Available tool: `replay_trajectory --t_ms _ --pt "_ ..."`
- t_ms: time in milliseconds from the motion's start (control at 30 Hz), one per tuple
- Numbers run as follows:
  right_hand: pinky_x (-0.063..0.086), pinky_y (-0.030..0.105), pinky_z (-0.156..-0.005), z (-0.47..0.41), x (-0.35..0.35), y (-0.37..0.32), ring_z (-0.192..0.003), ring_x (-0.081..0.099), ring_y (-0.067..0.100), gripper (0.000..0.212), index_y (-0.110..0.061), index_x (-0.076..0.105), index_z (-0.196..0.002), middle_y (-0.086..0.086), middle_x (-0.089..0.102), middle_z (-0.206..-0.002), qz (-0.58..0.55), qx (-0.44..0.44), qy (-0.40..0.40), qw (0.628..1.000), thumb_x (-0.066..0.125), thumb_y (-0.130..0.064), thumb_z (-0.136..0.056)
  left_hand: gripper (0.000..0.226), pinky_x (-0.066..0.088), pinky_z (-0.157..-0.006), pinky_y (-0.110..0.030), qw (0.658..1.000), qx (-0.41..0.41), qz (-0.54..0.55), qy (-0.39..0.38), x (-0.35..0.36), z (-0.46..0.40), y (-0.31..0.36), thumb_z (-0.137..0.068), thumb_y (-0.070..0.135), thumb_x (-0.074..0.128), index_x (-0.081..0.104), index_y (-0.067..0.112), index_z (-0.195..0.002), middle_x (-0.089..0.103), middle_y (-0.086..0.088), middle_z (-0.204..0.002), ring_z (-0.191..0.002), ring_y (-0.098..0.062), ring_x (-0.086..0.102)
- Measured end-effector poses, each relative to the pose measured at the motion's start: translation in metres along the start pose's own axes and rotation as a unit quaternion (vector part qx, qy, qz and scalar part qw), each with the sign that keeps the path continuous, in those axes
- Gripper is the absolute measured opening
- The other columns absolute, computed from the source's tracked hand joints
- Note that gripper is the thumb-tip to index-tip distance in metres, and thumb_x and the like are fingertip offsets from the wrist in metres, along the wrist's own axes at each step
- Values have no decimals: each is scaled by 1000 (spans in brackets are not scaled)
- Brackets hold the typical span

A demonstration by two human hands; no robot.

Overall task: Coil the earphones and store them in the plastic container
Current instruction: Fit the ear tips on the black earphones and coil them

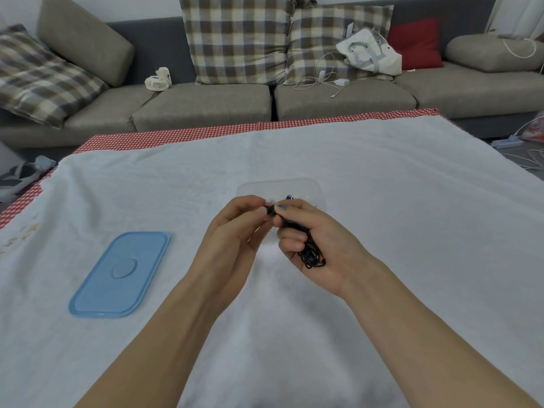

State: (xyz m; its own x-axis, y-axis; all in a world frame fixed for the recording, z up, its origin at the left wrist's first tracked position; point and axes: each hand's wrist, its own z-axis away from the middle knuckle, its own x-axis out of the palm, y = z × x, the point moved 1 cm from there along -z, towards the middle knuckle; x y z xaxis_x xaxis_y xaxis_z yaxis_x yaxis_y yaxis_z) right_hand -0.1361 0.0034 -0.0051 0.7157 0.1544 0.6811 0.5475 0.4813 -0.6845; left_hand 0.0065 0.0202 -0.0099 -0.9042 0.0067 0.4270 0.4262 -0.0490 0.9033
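Black earphones [311,256] are bunched into a coil in my right hand [315,245], whose fingers curl round the loops. My left hand [235,231] pinches the black end of the cord at the top, touching my right thumb. Both hands hover just in front of a clear plastic container [306,187] on the white cloth. The container is open, and something small and dark shows at its near edge, partly hidden by my fingers. Its blue lid [120,275] lies flat on the cloth to the left.
A white cloth [412,231] covers the table, with a red checked border [176,136] at the far edge. Behind stands a grey sofa [206,104] with plaid cushions, a small fan, a white bag and loose cables.
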Motion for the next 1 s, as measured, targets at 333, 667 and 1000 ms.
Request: replay_trajectory --t_ms 333,667,1000 --pt "34 13 -41 6 4 0 -48 32 6 4 -5 65 -86 7 56 -74 -114 36 -19 993 64 -5 -90 15 56 -96 -23 999 14 41 16 2 1 -3 -85 9 65 74 7 -97 75 -8 -100 -101 -18 72" --pt "34 12 -42 9 5 1 -49 32 5 2 -5 64 -92 7 55 -74 -135 47 -20 990 64 -6 -91 19 53 -98 -24 999 40 -13 -12 5 5 0 -98 5 56 72 0 -107 74 -13 -107 -111 -22 70" --pt "36 12 -45 6 8 6 -53 32 6 8 -5 64 -99 7 55 -73 -191 47 -26 980 65 -5 -91 19 53 -90 -18 963 162 -210 51 11 13 -2 -101 10 60 76 17 -107 78 3 -103 -105 -9 72"
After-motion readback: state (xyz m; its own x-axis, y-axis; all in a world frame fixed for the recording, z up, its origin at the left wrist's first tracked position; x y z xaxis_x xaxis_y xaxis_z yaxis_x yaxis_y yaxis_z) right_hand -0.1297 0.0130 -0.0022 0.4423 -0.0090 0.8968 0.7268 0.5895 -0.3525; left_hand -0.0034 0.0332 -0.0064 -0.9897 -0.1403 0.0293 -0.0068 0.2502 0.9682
